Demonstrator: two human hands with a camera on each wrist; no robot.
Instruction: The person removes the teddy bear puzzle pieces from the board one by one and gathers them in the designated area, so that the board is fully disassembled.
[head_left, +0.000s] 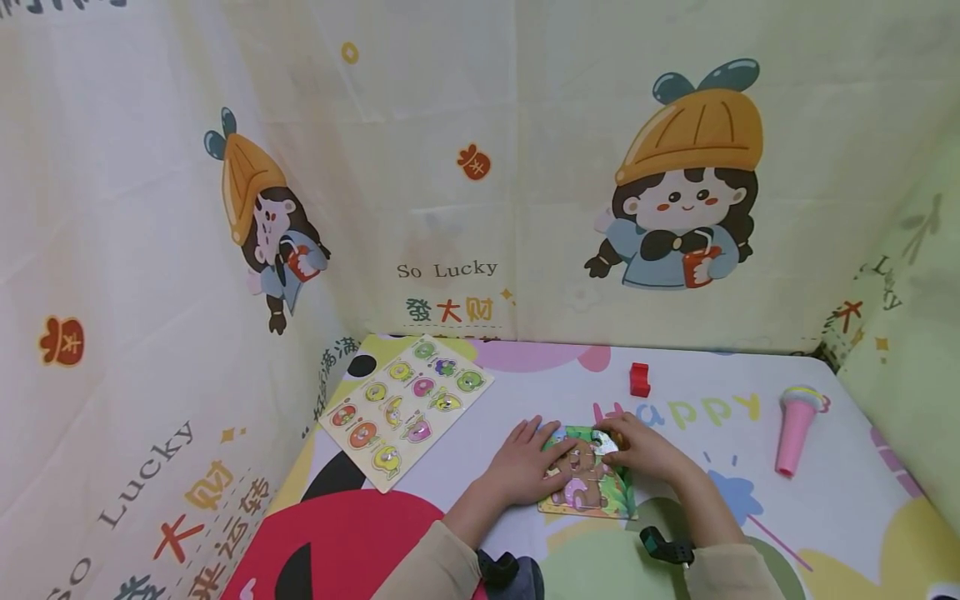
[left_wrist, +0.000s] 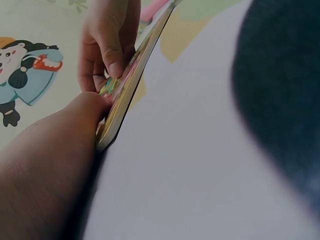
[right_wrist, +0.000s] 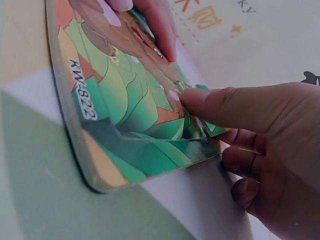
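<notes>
Head view: small rectangular bear-picture jigsaw board with a green leafy border (head_left: 588, 493), lower centre of frame, flat on the patterned tabletop (head_left: 525, 379). I can read "KW-822" on its edge from the right wrist. Left hand (head_left: 527, 467) rests on it, fingers spread; right hand (head_left: 651, 450) pinches a small green jigsaw piece (right_wrist: 216, 131) at its upper right. Cream fruit-picture board (head_left: 408, 408) left of centre, captions too small to read. Small red block (head_left: 640, 380) and pink toy microphone (head_left: 797, 433) at right. Tabletop print: "Happy", partly covered; cream cloth backdrop (head_left: 555, 167): "So Lucky", "發大财".
</notes>
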